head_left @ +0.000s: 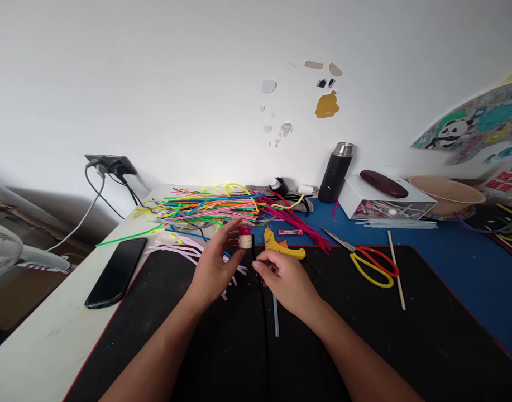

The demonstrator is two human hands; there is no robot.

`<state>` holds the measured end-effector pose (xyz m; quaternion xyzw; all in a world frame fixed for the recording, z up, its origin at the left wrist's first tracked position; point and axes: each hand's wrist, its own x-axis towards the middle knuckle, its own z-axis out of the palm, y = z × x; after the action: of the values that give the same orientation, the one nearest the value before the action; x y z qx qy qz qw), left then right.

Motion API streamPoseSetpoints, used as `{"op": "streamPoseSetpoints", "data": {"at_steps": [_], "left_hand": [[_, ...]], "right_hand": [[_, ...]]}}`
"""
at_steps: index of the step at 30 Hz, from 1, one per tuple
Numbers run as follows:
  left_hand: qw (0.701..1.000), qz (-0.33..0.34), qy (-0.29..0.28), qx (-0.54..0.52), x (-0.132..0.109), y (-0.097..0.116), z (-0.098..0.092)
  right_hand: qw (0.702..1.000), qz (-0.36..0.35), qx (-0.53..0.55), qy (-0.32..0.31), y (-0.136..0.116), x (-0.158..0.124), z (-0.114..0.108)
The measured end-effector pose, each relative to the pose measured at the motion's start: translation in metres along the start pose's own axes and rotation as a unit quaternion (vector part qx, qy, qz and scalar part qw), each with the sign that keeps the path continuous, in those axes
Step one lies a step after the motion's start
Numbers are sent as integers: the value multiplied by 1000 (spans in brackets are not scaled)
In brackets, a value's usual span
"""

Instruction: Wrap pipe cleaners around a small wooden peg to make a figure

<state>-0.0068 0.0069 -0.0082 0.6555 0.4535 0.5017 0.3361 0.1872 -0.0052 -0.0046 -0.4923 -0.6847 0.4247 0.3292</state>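
Note:
My left hand (216, 265) pinches a small spool-like piece (245, 237) with a pink top and a cream body, held just above the black mat (406, 335). My right hand (283, 276) is closed beside it, its fingertips pinched on a thin black strand (262, 296) that runs down the mat toward me. A yellow glue gun (283, 245) lies right behind my right hand. A clear glue stick (276, 318) rests on the mat under my right wrist.
A heap of coloured pipe cleaners (222, 206) lies behind my hands. Scissors (371, 259) with red and yellow handles and a wooden stick (397, 271) lie at right. A black phone (117, 271) rests at left. A dark flask (335, 172), a white box (385, 202) and a bowl (446, 192) stand at the back.

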Motion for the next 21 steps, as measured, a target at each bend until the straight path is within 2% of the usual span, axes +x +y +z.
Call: {"op": "streamPoseSetpoints", "data": {"at_steps": [11,16,21], "left_hand": [[997,-13,4,78,1,-6,0],[980,-1,-32,198,-1,-11,0],[962,33,-69,260,-3,-16,5]], "right_hand": [[1000,4,14,-1,0,-1,-1],[1000,2,20,-4,2,-1,0],[1000,3,24,-3,0,0,0]]}}
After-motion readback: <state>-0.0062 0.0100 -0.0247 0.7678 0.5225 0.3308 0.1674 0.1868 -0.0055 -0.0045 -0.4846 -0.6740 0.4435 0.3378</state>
